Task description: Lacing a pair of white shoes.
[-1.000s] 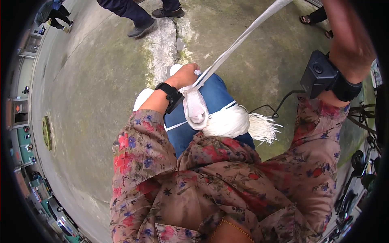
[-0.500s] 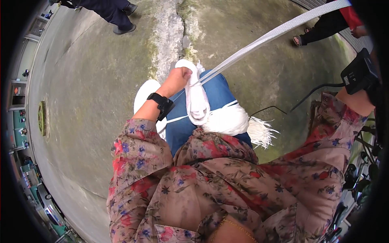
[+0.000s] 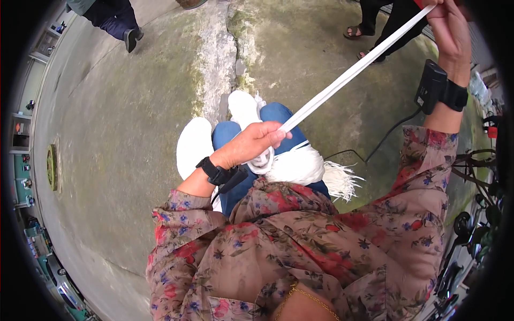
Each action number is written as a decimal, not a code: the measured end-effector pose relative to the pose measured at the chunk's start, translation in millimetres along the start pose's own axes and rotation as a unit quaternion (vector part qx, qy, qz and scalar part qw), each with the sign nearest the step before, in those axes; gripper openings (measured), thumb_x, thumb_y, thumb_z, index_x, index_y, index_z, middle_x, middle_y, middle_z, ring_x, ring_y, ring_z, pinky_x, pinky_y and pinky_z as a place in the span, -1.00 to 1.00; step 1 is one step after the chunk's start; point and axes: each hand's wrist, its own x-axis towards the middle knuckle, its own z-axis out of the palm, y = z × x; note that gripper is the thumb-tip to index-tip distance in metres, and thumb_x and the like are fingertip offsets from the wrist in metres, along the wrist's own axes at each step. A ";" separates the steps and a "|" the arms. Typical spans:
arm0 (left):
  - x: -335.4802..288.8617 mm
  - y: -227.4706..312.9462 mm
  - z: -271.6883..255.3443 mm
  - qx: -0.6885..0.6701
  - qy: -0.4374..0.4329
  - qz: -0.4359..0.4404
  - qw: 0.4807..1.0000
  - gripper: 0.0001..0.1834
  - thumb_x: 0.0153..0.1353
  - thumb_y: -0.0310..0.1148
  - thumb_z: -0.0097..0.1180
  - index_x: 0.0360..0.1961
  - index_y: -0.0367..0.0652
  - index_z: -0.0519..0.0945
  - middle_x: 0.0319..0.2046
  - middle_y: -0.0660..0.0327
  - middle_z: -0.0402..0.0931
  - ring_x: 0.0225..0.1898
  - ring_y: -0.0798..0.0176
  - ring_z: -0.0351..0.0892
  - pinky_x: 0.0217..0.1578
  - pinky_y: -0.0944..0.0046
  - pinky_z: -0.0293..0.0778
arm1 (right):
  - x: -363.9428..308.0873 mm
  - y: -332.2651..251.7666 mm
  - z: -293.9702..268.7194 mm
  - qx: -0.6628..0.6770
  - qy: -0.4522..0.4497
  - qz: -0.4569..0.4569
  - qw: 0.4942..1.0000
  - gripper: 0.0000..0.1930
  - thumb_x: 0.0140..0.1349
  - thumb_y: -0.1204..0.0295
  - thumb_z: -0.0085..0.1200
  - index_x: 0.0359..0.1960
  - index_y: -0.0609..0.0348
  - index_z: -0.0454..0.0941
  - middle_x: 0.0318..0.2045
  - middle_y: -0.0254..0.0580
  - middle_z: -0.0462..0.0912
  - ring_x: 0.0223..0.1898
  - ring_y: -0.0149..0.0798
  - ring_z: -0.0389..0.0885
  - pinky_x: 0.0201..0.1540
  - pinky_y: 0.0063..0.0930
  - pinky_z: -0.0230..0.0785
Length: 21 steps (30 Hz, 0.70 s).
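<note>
One taut, flat white strap (image 3: 356, 71); left hand (image 3: 251, 140) clenching it low, right hand (image 3: 448, 29) pinching it high. Fibrous bundle (image 3: 294, 163), denim lap's (image 3: 238, 199) right edge.

Outdoor yard: cracked, mossy concrete (image 3: 134, 123), parked car (image 3: 58, 270).

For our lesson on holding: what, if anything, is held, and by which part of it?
A white strip: the left grip has its lower part, the right grip its upper part.
</note>
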 end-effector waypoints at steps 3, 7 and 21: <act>-33.9 -43.2 35.1 0.251 -0.053 0.080 0.963 -0.80 0.18 -0.35 -0.07 -0.41 -0.30 0.46 -0.54 0.08 0.40 -0.41 0.16 0.42 -0.35 0.25 0.35 | -47.0 123.9 -19.8 -0.142 0.169 0.194 0.956 -0.87 0.25 0.46 -0.18 -0.24 0.25 0.35 -0.56 -0.43 0.36 -0.62 -0.62 0.27 -0.58 -0.80 0.24; -39.6 -68.2 58.0 0.373 -0.076 0.156 0.911 -0.91 0.00 -0.45 0.02 -0.50 -0.26 0.44 -0.54 0.01 0.42 -0.39 -0.02 0.41 -0.36 0.11 0.35 | -140.2 267.5 17.3 -0.113 0.055 0.549 0.826 -0.79 0.19 0.33 -0.04 -0.30 0.25 0.44 -0.43 -0.31 0.54 -0.67 -0.57 0.35 -0.63 -0.69 0.35; 38.0 -66.5 -22.3 0.615 0.122 0.062 0.776 -0.73 -0.11 -0.53 0.00 -0.30 -0.25 0.55 -0.36 0.11 0.43 -0.25 0.08 0.38 -0.29 0.26 0.42 | -206.9 339.5 66.4 -0.125 0.067 0.547 0.825 -0.77 0.21 0.34 -0.08 -0.42 0.28 0.46 -0.53 -0.30 0.48 -0.57 -0.48 0.40 -0.61 -0.57 0.31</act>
